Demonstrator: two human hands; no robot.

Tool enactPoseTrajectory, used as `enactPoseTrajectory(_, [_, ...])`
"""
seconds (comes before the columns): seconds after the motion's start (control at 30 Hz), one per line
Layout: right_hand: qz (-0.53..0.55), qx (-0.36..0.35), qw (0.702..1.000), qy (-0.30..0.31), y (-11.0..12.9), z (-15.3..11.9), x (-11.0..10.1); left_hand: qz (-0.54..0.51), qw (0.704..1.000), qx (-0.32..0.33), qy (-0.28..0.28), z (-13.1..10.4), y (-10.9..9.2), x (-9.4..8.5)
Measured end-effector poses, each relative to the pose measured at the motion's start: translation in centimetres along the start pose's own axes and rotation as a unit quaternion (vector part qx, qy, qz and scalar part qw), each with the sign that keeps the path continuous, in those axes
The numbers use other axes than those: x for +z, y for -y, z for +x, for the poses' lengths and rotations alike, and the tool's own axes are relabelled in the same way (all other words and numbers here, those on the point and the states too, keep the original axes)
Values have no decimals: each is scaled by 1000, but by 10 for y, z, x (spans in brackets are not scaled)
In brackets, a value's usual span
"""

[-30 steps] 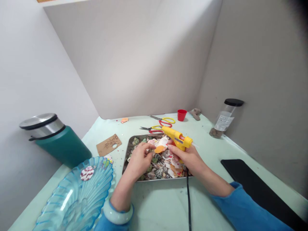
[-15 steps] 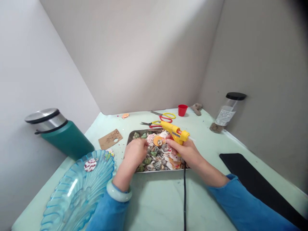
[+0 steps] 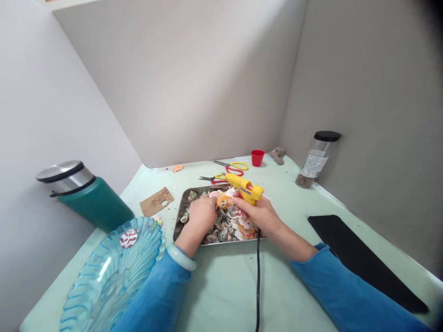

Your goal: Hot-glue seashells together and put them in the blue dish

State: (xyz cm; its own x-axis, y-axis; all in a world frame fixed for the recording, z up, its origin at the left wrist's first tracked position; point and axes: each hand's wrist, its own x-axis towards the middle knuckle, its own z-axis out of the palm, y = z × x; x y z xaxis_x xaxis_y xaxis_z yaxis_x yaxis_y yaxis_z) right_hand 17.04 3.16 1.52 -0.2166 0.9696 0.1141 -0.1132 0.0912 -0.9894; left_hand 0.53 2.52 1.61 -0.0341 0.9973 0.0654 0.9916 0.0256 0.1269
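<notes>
My right hand (image 3: pixel 261 216) is closed around a yellow hot glue gun (image 3: pixel 244 188), its nozzle pointing up and left above the tray. An orange piece (image 3: pixel 224 201) with a small ring-like shell on it shows at the right fingertips; whether they grip it I cannot tell. My left hand (image 3: pixel 202 213) reaches down into a metal tray (image 3: pixel 176 226) of mixed shells (image 3: pixel 224 230), fingers curled together. Anything in its fingertips is hidden. A black cord (image 3: pixel 258 281) runs from the glue gun down the table.
To the left stand a blue scalloped dish (image 3: pixel 114 276) and a leaning green bottle (image 3: pixel 100 203). A brown card (image 3: pixel 156 201) lies behind the dish. Scissors (image 3: pixel 238 166) and a red cup (image 3: pixel 257 158) are at the back. A jar (image 3: pixel 313 163) and black flat object (image 3: pixel 360 258) lie right.
My left hand has shifted right and deeper over the shells, uncovering the tray's left side. The glue gun stays in my right hand. The whole view has shifted slightly.
</notes>
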Motion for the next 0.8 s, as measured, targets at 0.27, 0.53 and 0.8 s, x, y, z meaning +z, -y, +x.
enactPoseTrajectory(0.27, [-12,-1,1000,-5,0,-1,0,-159,985,-49,-53,-3,21,-19])
enactPoseTrajectory(0.53, [-26,23,999,-12,-1,0,0,-284,958,-36,2,-20,20,-14])
enactPoseTrajectory(0.8, [-21,39,999,-12,-3,2,-1,-209,978,16,-17,-3,3,-2])
